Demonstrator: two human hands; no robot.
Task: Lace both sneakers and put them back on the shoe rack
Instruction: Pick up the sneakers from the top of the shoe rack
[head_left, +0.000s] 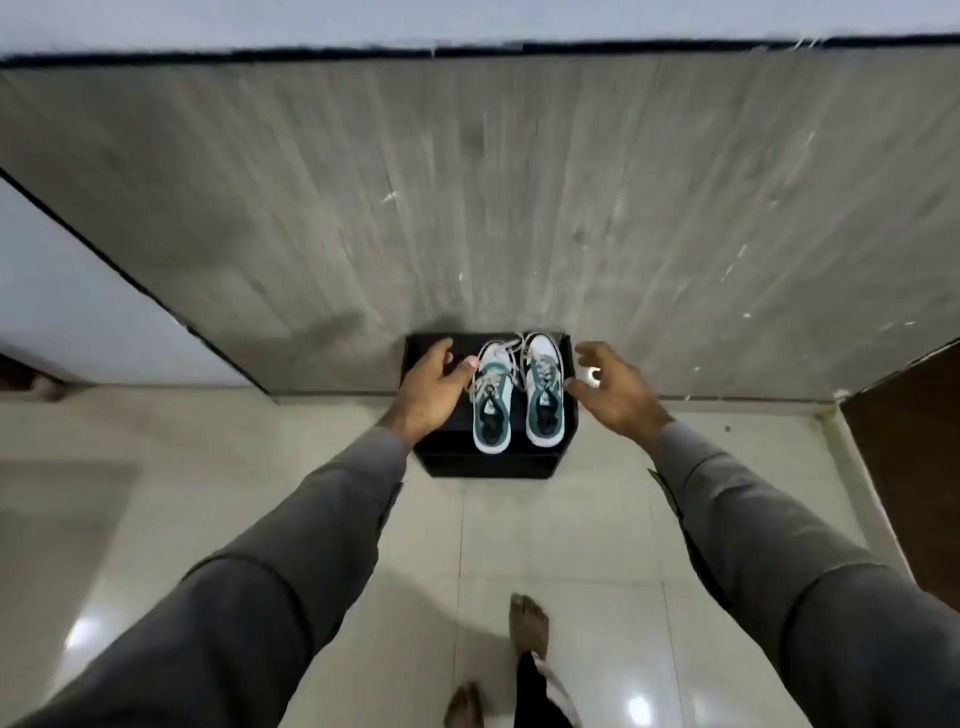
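Two sneakers (517, 395), laces seemingly loose

Two green-and-white sneakers, a left sneaker (492, 402) and a right sneaker (544, 389), sit side by side on top of the black shoe rack (488, 465), toes toward the grey wall (467, 208). The left hand (434, 387) hangs spread just left of the rack's pair, thumb near the left shoe's laces. The right hand (615, 387) hovers spread just right of the rack; bare feet (529, 626) stand on the tiled floor (597, 545) below it.

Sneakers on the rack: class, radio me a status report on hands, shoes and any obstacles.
Both hands open, left hand and right hand flanking the pair. Both sneakers side by side on black shoe rack, laces loose. Nothing in the way.
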